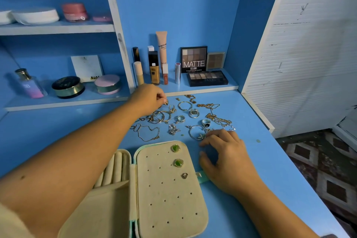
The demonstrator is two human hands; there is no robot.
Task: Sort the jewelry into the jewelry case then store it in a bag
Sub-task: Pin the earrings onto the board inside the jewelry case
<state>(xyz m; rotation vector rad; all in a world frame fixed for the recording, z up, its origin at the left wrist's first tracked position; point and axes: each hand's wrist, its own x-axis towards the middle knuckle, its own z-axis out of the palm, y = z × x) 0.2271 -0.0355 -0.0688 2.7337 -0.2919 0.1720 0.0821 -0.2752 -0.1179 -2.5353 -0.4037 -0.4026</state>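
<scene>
Pinching gold piece with left hand; right hand fingers spread beside jewelry case.

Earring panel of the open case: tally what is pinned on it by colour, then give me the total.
On the earring panel:
Green-stone earrings: 2
Silver stud: 1
Total: 3
</scene>
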